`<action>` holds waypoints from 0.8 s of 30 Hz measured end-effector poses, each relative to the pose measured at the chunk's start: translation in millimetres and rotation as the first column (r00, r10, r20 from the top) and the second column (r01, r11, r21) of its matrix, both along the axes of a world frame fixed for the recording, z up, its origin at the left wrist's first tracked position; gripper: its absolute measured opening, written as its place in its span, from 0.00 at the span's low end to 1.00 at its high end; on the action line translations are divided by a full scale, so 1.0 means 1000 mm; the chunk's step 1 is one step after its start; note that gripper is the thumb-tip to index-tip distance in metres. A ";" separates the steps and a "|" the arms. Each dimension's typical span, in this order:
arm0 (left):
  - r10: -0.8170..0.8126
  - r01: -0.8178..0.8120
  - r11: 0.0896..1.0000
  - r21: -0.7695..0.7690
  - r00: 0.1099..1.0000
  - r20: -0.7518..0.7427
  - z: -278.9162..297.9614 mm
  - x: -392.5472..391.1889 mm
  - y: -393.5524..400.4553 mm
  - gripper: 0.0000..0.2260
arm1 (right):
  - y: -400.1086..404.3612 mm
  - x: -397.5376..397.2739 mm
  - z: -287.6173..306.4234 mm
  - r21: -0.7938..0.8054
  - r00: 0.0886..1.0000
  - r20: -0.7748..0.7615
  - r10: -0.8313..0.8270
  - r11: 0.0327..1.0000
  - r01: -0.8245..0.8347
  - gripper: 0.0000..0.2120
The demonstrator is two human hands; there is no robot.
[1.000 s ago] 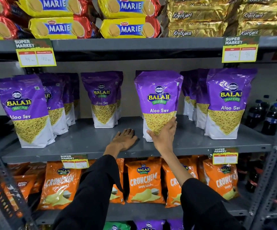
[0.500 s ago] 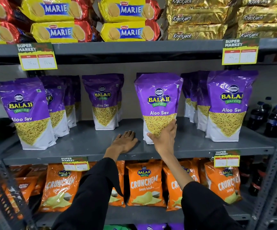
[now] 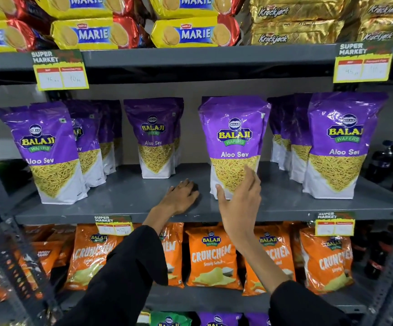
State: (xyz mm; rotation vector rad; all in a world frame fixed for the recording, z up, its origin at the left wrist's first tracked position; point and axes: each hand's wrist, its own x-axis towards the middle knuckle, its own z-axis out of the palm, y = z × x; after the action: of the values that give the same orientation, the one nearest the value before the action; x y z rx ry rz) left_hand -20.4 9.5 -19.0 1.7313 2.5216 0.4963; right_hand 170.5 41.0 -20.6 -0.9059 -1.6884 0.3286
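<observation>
Two hands work at the middle shelf (image 3: 285, 204) of a grey store rack. The right hand (image 3: 239, 203) is on the Aloo Sev pouch (image 3: 234, 137), which stands upright on the shelf at the hand's twelve o'clock. The thumb touches the pouch's lower left corner, and the fingers (image 3: 249, 175), loosely straight and a little apart, lie against its front without closing round it. The left hand (image 3: 180, 197) rests palm down on the bare shelf at the pouch's eight o'clock, fingers relaxed.

Judging by this, the pouch is already placed and faces forward. What seems left is to let go and perhaps square it with its neighbours (image 3: 154, 140) at nine and three o'clock.

The pouch reads "BALAJI WAFERS" and "Aloo Sev". Above, at twelve o'clock, lie "MARIE" packs (image 3: 195, 31) and "Krackjack" packs (image 3: 294, 27). Below, at six, orange bags (image 3: 214, 257) read "CRUNCHEM Simply Salted". Yellow tags (image 3: 61, 71) say "SUPER MARKET"; their handwritten prices are too blurred to read.
</observation>
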 end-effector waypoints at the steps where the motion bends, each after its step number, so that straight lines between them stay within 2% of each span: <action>1: 0.001 -0.001 1.000 0.014 1.000 0.021 -0.001 -0.002 -0.007 0.27 | -0.009 -0.003 -0.004 0.031 0.997 -0.041 0.058 0.998 -0.057 0.35; 3: 0.017 -0.017 1.000 0.016 0.999 0.033 -0.002 -0.010 -0.025 0.28 | -0.025 -0.016 -0.009 0.012 0.969 -0.088 0.229 0.973 -0.229 0.29; 5: 0.045 -0.045 0.999 0.019 0.999 0.014 -0.001 -0.027 -0.046 0.26 | -0.038 -0.036 -0.010 -0.042 0.933 -0.093 0.347 0.935 -0.352 0.28; 11: 0.114 -0.114 0.993 0.027 0.993 -0.022 0.003 -0.100 -0.104 0.22 | -0.055 -0.125 0.004 -0.255 0.886 -0.161 0.435 0.848 -0.464 0.32; 14: 0.119 -0.119 0.992 0.031 0.993 -0.016 0.005 -0.135 -0.119 0.21 | -0.050 -0.170 0.016 -0.361 0.893 -0.150 0.425 0.817 -0.450 0.39; 20: 0.084 -0.084 0.996 0.002 0.996 -0.002 0.006 -0.180 -0.130 0.21 | -0.032 -0.236 0.031 -0.432 0.934 -0.105 0.342 0.830 -0.352 0.47; 24: 0.074 -0.074 0.997 -0.013 0.997 -0.009 0.001 -0.193 -0.127 0.23 | -0.024 -0.268 0.039 -0.426 0.972 0.043 0.232 0.884 -0.192 0.63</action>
State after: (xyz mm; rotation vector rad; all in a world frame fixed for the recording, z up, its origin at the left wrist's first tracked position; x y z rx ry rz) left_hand -213.7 -117.4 -17.8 1.6447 2.5969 0.4756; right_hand -97.9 16.7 18.7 -1.0606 -1.8434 0.8366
